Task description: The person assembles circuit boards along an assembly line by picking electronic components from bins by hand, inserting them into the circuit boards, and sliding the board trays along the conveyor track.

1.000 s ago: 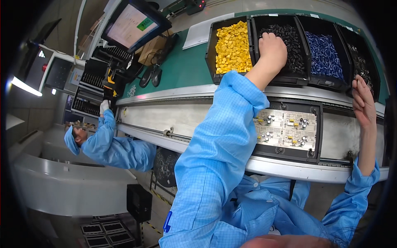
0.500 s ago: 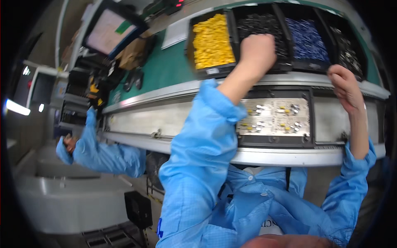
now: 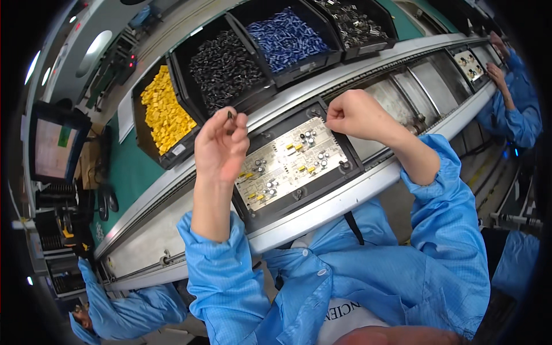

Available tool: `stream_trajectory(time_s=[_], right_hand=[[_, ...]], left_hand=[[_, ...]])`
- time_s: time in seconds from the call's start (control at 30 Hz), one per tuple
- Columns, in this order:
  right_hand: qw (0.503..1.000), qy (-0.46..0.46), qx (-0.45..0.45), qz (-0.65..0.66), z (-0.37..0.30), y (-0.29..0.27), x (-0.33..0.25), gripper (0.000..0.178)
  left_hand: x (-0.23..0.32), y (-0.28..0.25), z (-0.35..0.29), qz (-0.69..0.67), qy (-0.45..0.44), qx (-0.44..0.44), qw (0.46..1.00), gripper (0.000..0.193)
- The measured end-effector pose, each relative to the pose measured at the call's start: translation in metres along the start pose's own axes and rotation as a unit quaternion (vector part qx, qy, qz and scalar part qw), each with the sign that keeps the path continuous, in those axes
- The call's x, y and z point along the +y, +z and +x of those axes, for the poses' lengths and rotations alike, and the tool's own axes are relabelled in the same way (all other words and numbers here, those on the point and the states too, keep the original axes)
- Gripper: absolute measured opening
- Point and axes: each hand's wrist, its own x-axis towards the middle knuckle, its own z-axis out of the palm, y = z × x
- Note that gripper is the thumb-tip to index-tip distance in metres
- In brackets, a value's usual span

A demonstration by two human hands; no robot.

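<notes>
My left hand (image 3: 221, 144) is raised over the left part of a pale circuit board, palm turned up. Its thumb and forefinger pinch a small black component (image 3: 230, 115). The other fingers curl loosely. My right hand (image 3: 359, 117) is closed in a pinch at the board's upper right corner, and its fingers hide whatever is in them. The circuit board (image 3: 280, 167) lies in a black frame (image 3: 282, 208) and carries several yellow blocks and small round components.
Behind the rail stand bins of yellow parts (image 3: 164, 112), black parts (image 3: 224, 66), blue parts (image 3: 287, 39) and dark metallic parts (image 3: 356, 23). A monitor (image 3: 53, 146) is at the left. Co-workers in blue sit at lower left and at right, one with hands by another board (image 3: 468, 65).
The view has turned. My left hand has come back from the black-parts bin to above the board with a small component. My right hand has moved from the bins' front edge to the board's corner.
</notes>
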Motion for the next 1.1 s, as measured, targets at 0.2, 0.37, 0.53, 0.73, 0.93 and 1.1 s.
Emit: stream_trajectory(time_s=[0.2,0.37,0.53,0.73,0.93,1.1], right_hand=[[0.993,0.024,-0.006,-0.118,0.002,0.010,-0.011,0.012],[0.987,0.043,-0.012,-0.157,0.007,0.015,-0.009,0.015],[0.978,0.034,0.003,-0.206,0.008,0.022,-0.006,0.015],[0.973,0.037,0.004,-0.226,0.006,0.022,-0.009,0.016],[0.972,0.044,-0.001,-0.230,0.007,0.022,-0.008,0.016],[0.973,0.051,-0.015,-0.223,0.006,0.019,-0.008,0.017]], left_hand=[[-0.016,-0.002,-0.024,0.060,0.015,-0.020,0.998,0.009],[-0.020,0.002,-0.024,0.060,0.012,-0.036,0.997,0.010],[-0.028,-0.001,-0.022,0.089,0.004,-0.034,0.995,0.009],[-0.034,0.004,-0.023,0.127,0.011,-0.038,0.991,0.009],[-0.040,0.005,-0.023,0.149,0.013,-0.032,0.988,0.010],[-0.044,0.007,-0.022,0.150,0.008,-0.031,0.988,0.011]])
